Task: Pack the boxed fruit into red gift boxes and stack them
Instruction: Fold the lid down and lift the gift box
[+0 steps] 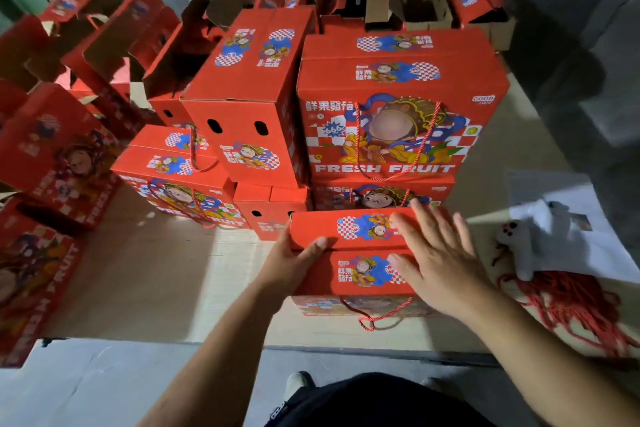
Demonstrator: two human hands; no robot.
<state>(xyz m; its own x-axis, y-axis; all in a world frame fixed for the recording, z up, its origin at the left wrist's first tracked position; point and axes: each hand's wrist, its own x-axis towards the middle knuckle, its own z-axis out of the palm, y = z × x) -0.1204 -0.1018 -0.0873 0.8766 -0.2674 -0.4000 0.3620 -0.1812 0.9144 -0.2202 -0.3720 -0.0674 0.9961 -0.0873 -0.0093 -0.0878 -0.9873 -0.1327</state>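
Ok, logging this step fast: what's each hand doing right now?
Left hand: grips the left end of the red gift box.
Right hand: open, fingers spread flat on the box top.

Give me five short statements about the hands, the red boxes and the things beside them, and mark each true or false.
1. The right hand lies flat with straight fingers on top of the nearest red cardboard gift box. True.
2. The left hand hangs free of that box. False: its grip is on the box's left end, thumb on top.
3. A red rope handle hangs from the box's near side. True.
4. A bundle of loose red ropes lies left of the box. False: it lies to the right.
5. The box's top flaps stand open. False: they are folded down.
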